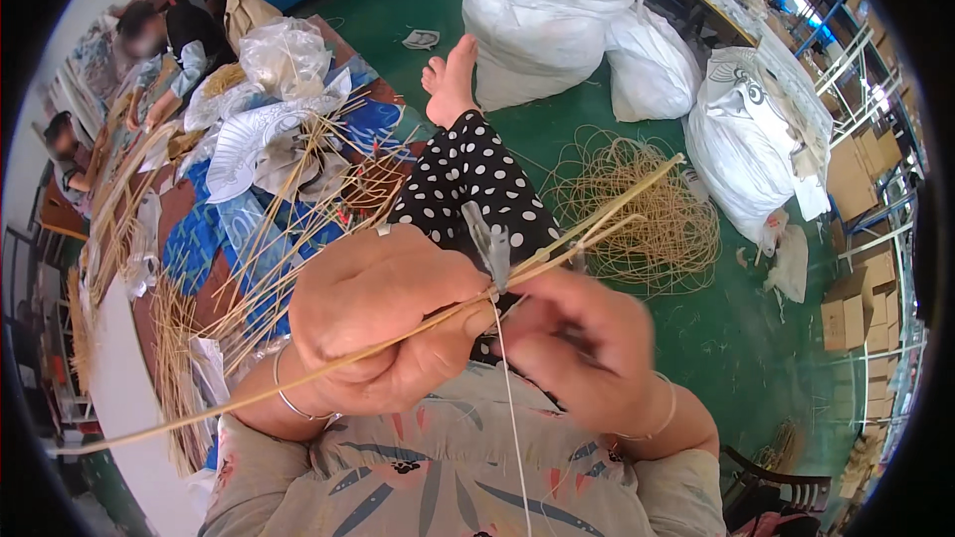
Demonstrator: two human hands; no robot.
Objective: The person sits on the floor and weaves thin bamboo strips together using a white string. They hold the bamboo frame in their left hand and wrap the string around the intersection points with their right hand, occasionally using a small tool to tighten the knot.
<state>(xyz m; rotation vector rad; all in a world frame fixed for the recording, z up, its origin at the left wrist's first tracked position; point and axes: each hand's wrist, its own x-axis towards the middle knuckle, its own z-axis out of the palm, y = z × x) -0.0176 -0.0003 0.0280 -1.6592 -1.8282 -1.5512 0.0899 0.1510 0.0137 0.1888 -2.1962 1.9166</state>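
Note:
My left hand (383, 313) is closed on a bundle of thin bamboo strips (627, 189), pinching it between thumb and fingers. One long strip runs out past the hand to the lower left. Where the strips cross, white string (510, 403) is wrapped round them, and its tail hangs over my lap. A grey, ribbon-like scrap (487, 247) sticks up at the same joint. Just right of the joint, my right hand (592, 348) is curled and partly blurred. Something dark shows inside its fingers, too unclear to name.
On the left, a table (149, 408) bears many bamboo strips (288, 229), blue cloth and plastic bags. Two people sit beyond. A tangle of cane coils (637, 209) lies on the green floor. Big white sacks (547, 20) stand behind; cardboard boxes (846, 323) line the right.

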